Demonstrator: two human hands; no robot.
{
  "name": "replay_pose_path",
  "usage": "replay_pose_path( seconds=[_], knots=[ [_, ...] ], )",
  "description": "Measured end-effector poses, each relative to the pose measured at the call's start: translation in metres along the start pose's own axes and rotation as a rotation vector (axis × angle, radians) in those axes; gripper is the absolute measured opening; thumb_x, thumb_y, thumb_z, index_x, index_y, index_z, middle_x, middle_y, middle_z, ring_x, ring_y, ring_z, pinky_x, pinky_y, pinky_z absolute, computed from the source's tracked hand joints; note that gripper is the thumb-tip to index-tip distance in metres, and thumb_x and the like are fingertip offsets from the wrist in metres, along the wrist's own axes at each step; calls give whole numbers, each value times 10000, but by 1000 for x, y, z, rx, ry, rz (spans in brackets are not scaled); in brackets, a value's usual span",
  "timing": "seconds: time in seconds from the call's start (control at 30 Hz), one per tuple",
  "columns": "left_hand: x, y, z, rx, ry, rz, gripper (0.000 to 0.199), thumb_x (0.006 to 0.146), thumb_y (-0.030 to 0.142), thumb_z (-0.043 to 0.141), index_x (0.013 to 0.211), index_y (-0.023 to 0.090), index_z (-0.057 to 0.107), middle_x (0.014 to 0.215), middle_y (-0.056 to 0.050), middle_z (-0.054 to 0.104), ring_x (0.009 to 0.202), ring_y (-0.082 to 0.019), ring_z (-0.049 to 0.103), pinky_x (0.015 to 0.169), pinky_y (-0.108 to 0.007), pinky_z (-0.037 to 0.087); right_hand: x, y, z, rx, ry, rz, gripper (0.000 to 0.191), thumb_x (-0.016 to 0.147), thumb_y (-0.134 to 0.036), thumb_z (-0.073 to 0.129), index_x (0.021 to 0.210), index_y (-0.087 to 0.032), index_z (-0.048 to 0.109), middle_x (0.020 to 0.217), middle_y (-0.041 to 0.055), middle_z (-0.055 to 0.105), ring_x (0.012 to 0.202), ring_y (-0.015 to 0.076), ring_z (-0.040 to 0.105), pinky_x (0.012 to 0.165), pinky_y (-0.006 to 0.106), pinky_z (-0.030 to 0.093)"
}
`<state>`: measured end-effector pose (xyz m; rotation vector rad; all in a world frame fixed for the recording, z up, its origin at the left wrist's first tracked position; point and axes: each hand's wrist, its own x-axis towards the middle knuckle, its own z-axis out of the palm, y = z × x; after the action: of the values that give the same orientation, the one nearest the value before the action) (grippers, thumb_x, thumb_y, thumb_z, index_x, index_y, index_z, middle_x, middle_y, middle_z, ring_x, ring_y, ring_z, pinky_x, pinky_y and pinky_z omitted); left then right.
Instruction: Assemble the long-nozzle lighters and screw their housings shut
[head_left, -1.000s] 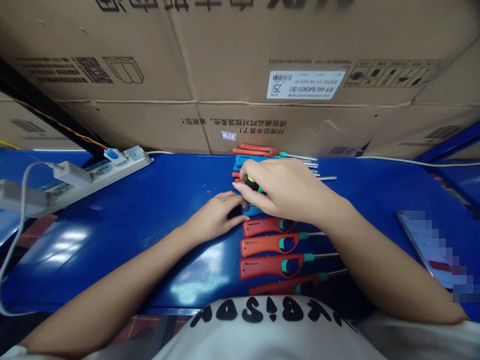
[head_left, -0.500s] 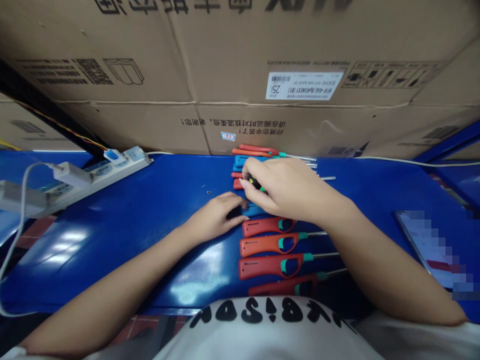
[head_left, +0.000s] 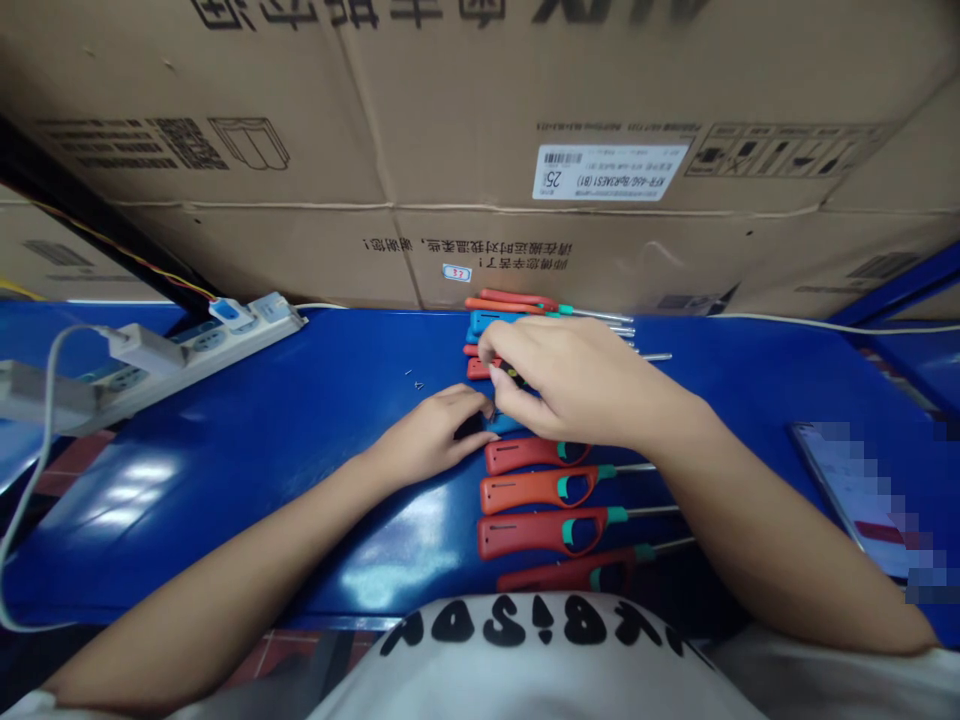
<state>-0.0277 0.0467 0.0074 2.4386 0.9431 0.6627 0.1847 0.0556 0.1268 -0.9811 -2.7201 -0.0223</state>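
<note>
My left hand (head_left: 435,440) pinches the butt end of a blue gas lighter (head_left: 504,421) lying on the blue table. Over that lighter, my right hand (head_left: 570,375) is closed around a screwdriver (head_left: 511,372); only a bit of its black handle with yellow shows, and its tip is hidden. Towards me lie several lighters in a row, among them a red lighter (head_left: 517,455) and an orange lighter (head_left: 525,492). Beyond my right hand are more lighters, including another blue lighter (head_left: 491,320). Tiny screws (head_left: 418,385) rest left of the row.
A large cardboard box (head_left: 300,240) stands along the table's far edge. On the left lies a white power strip (head_left: 277,318) with plugs and cables. A phone (head_left: 855,495) lies on the right. A thin cable (head_left: 825,325) runs along the back right.
The screwdriver's handle has turned a little in my right hand, and the fingers have shifted slightly. My left hand stays in place on the blue lighter.
</note>
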Motion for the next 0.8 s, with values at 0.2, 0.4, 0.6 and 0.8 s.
replay_pose_path(
  seconds=[0.2, 0.4, 0.6, 0.8],
  knots=[
    [0, -1, 0, -2, 2, 8, 171, 983, 312, 623, 1087, 177, 619, 1121, -102, 703, 1086, -250, 662, 951, -398, 547, 0, 3, 2, -52, 17, 4, 314, 1028, -320, 380, 1042, -156, 648, 912, 83, 745, 810, 225, 663, 630, 329, 319],
    [0, 1, 0, -7, 0, 6, 158, 977, 296, 628, 1080, 177, 622, 1082, -97, 704, 1049, -249, 662, 923, -401, 553, 0, 5, 2, -38, 28, 2, 318, 1024, -356, 398, 1081, -154, 636, 938, 81, 737, 780, 213, 641, 602, 323, 275],
    [0, 0, 0, -16, 9, 9, 159, 978, 308, 628, 1078, 184, 626, 1052, -83, 698, 1014, -237, 667, 908, -390, 559, -2, 6, 1, -8, 44, -7, 272, 987, -320, 440, 1086, -156, 634, 987, 79, 738, 769, 199, 625, 604, 319, 270],
    [0, -1, 1, -8, 14, 0, 167, 972, 302, 642, 1095, 189, 637, 1086, -87, 707, 1011, -235, 671, 910, -385, 557, -1, 6, -1, -1, 19, -19, 269, 983, -313, 448, 1104, -149, 623, 990, 83, 738, 809, 212, 645, 615, 301, 272]
  ],
)
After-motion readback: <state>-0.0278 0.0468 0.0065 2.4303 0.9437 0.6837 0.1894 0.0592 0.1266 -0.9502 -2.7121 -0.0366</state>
